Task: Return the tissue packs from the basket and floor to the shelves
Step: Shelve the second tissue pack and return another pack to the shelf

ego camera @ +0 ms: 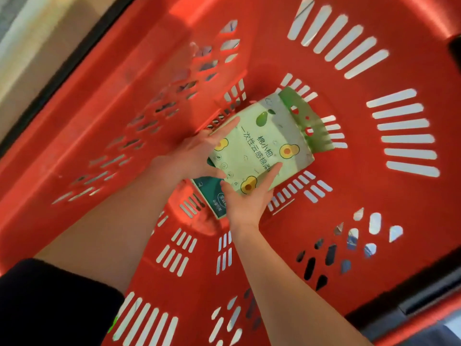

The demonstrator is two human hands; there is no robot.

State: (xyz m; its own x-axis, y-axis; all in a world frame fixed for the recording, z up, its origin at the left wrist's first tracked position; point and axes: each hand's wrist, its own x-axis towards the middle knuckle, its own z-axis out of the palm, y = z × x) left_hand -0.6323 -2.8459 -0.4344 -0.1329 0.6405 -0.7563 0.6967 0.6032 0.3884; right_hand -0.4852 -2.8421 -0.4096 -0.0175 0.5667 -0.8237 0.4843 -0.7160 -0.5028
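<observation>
Black garment (50, 303) at lower left

A shop floor, seen from over a shopping basket.

The left hand (194, 156) and the right hand (245, 203) both reach down into a red plastic shopping basket (374, 196) of the kind shops hand out, its slotted walls rising on every side of them. Between the hands is a green tissue pack (262, 146) in printed retail wrapping, with avocado pictures and a punched hanging tab at the end away from the hands. A teal pack (212, 193) in similar wrapping lies just beneath the hands.
</observation>
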